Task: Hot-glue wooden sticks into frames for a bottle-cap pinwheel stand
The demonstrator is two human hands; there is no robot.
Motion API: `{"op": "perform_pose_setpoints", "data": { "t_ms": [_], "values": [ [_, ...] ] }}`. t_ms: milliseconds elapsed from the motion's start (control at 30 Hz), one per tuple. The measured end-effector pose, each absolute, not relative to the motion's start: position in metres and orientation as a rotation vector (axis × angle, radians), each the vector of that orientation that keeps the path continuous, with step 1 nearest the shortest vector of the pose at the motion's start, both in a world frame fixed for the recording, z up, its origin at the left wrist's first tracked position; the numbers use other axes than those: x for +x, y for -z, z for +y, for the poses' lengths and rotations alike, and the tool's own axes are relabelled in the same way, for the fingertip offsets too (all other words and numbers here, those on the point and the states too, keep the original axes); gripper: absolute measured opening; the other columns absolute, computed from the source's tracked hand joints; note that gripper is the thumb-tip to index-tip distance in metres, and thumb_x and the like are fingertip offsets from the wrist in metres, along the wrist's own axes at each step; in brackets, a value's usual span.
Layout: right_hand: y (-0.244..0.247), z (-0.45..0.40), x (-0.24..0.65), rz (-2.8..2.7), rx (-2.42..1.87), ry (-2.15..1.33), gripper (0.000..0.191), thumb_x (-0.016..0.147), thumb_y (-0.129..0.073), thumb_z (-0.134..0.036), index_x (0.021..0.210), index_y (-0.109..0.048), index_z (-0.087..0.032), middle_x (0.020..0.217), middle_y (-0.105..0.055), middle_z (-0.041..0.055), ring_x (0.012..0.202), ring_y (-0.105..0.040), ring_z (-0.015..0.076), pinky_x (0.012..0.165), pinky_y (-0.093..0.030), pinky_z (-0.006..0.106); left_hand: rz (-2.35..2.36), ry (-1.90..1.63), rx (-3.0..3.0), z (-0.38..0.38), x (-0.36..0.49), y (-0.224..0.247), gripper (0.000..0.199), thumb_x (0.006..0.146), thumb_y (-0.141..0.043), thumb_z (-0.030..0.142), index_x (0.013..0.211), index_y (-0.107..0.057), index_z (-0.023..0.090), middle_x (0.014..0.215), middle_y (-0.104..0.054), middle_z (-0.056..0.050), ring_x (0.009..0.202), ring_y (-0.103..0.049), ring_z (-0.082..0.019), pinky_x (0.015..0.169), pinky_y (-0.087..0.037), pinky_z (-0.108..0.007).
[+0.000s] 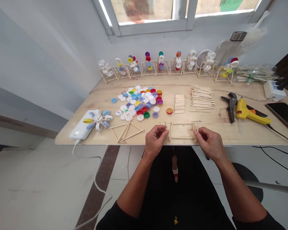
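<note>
A frame of thin wooden sticks (182, 123) lies at the table's front edge between my hands. My left hand (156, 140) pinches its left end, and my right hand (210, 142) pinches the right end with thumb and finger. To the left is another stick piece made of joined triangles (126, 131). Beside that, a wheel of sticks with bottle caps (98, 119) on its tips rests partly over a white power strip (83, 127). A red and yellow cap (169, 111) sits just beyond the frame.
Loose bottle caps (139, 102) form a pile left of centre. Short sticks (179, 103) and longer sticks (202, 97) lie behind the frame. Pliers (232, 107), a yellow glue gun (252, 113) and a phone (284, 116) are at right. Several finished cap wheels on stands (160, 65) line the back.
</note>
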State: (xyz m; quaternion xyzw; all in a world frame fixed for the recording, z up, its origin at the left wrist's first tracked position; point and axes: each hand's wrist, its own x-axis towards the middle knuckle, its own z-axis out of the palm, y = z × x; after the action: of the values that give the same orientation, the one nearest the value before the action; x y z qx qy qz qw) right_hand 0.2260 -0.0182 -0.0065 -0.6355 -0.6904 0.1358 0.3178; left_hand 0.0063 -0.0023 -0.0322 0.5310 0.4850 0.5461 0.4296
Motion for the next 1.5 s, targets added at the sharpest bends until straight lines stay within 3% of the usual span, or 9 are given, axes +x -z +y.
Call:
{"op": "perform_pose_setpoints", "data": {
  "t_ms": [600, 1500],
  "values": [
    [0.006, -0.023, 0.229, -1.797, -1.593, -0.448, 0.035, 0.087, -0.047, -0.042, 0.061, -0.047, -0.019, 0.052, -0.038, -0.0049, 0.047, -0.035, 0.0076, 0.048, -0.030, 0.020, 1.223, -1.337, 1.355, -0.002, 0.005, 0.035, 0.022, 0.075, -0.066, 0.034, 0.087, -0.062, 0.016, 0.070, -0.060, 0.000, 0.062, -0.054, -0.010, 0.060, -0.044, -0.022],
    [0.009, -0.025, 0.216, -1.814, -1.620, -0.357, 0.031, 0.087, -0.046, -0.042, 0.065, -0.052, -0.020, 0.053, -0.048, -0.0029, 0.050, -0.044, 0.0102, 0.054, -0.035, 0.022, 1.252, -1.321, 1.394, -0.003, 0.005, 0.033, 0.021, 0.074, -0.066, 0.032, 0.087, -0.063, 0.016, 0.071, -0.061, 0.001, 0.061, -0.055, -0.010, 0.059, -0.044, -0.021]
  ]
}}
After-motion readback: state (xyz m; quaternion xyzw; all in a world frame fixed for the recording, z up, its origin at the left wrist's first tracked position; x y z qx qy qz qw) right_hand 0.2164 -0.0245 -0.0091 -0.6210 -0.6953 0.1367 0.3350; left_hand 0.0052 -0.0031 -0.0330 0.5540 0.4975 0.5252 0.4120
